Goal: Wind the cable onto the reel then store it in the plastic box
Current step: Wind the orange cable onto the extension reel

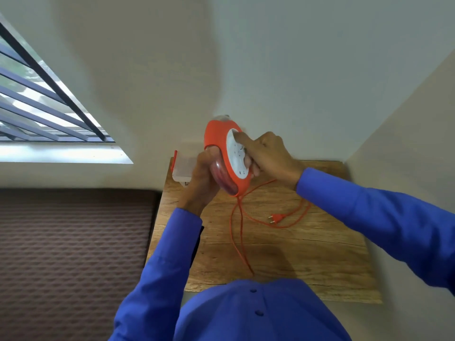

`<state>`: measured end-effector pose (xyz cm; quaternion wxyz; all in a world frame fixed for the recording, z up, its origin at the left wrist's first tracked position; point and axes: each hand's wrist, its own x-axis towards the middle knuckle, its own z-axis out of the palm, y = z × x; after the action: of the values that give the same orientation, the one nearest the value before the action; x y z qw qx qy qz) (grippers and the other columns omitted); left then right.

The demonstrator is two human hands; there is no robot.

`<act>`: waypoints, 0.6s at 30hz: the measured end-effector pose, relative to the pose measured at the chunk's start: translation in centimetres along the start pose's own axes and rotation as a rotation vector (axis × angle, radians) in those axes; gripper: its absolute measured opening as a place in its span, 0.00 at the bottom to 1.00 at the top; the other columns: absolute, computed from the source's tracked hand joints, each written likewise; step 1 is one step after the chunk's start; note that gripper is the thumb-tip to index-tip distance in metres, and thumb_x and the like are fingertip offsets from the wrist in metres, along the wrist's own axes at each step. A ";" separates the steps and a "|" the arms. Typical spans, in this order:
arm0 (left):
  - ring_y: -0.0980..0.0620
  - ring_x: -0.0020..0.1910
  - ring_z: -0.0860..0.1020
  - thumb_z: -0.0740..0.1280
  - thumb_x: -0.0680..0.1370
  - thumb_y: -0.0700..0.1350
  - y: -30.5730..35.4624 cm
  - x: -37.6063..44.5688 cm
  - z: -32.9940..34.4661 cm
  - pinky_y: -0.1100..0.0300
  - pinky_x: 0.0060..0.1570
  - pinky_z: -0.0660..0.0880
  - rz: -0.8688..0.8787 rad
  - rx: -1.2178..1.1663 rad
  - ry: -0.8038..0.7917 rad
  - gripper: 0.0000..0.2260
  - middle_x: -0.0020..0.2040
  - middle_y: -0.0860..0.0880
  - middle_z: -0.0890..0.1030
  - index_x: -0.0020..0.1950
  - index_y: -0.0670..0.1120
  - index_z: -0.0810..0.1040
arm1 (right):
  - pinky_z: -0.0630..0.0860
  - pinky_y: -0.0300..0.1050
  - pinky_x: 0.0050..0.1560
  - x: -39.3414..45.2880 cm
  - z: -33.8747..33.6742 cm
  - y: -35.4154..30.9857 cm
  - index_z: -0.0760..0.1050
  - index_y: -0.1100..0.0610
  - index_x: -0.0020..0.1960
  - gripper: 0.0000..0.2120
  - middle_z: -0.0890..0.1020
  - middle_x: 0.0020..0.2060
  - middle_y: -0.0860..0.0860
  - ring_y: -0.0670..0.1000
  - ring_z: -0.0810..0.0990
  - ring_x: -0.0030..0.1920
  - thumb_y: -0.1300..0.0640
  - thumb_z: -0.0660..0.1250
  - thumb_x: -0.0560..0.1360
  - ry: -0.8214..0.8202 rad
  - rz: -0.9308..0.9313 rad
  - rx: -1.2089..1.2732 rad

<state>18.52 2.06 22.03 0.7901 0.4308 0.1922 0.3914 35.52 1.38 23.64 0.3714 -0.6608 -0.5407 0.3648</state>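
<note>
Orange cable reel [222, 153] with white socket face, held above the wooden table [307, 254] at frame centre: left hand [203, 178] curled around its clear lower edge, right hand [267, 156] with fingers bent onto the white face (grip firm on both sides). Orange cable [240, 232] hangs from the reel's underside and loops loose across the table, its plug [277, 218] lying right of centre. Plastic box [183, 167], clear with red clip, sits at the table's upper left corner, partly behind the left hand.

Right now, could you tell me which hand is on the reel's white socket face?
The right hand, fingers on the white face; the left hand grips the reel from the clear side.
</note>
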 end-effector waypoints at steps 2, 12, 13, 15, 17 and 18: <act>0.38 0.52 0.85 0.77 0.72 0.68 0.3 0.1 -0.1 0.45 0.55 0.84 0.026 -0.009 0.038 0.30 0.53 0.39 0.86 0.65 0.49 0.87 | 0.84 0.55 0.47 -0.1 0.4 -0.3 0.81 0.59 0.29 0.34 0.81 0.21 0.54 0.52 0.83 0.27 0.36 0.62 0.83 0.051 -0.097 -0.141; 0.36 0.60 0.84 0.78 0.70 0.65 0.5 -0.3 -3.0 0.40 0.58 0.82 -0.055 -0.350 0.041 0.37 0.61 0.36 0.85 0.69 0.39 0.81 | 0.84 0.52 0.34 -1.5 -1.2 -1.1 0.64 0.42 0.81 0.25 0.70 0.77 0.61 0.60 0.85 0.38 0.48 0.65 0.85 -0.238 -0.900 -0.978; 0.37 0.58 0.85 0.78 0.70 0.65 0.6 -0.5 -3.0 0.41 0.56 0.83 -0.062 -0.365 0.049 0.36 0.59 0.37 0.86 0.67 0.39 0.82 | 0.83 0.50 0.31 -1.3 -1.2 -1.3 0.64 0.41 0.80 0.26 0.72 0.76 0.62 0.61 0.85 0.36 0.48 0.67 0.84 -0.234 -0.945 -1.023; 0.37 0.56 0.86 0.79 0.69 0.65 0.7 -0.9 -3.0 0.40 0.55 0.84 -0.082 -0.390 0.034 0.35 0.57 0.38 0.86 0.65 0.40 0.85 | 0.79 0.46 0.29 -0.9 -1.1 -1.6 0.66 0.40 0.78 0.26 0.78 0.71 0.61 0.60 0.84 0.32 0.49 0.68 0.82 -0.198 -1.009 -1.052; 0.36 0.56 0.85 0.80 0.67 0.65 0.8 -1.1 -2.7 0.35 0.53 0.83 -0.092 -0.361 -0.026 0.36 0.58 0.38 0.86 0.65 0.41 0.85 | 0.76 0.43 0.31 -0.7 -0.8 -1.9 0.76 0.40 0.74 0.25 0.88 0.59 0.55 0.57 0.84 0.32 0.48 0.73 0.77 -0.094 -0.985 -0.930; 0.35 0.58 0.84 0.81 0.65 0.66 0.8 -1.0 -2.5 0.33 0.55 0.81 -0.089 -0.318 -0.006 0.39 0.60 0.36 0.84 0.66 0.40 0.84 | 0.76 0.42 0.34 -0.7 -0.5 -2.1 0.81 0.42 0.71 0.26 0.90 0.50 0.52 0.56 0.85 0.33 0.46 0.76 0.73 -0.033 -0.925 -0.825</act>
<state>15.91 2.83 21.30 0.8654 0.2925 0.1443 0.3804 34.98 0.94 25.77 0.1966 -0.4415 -0.8732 -0.0631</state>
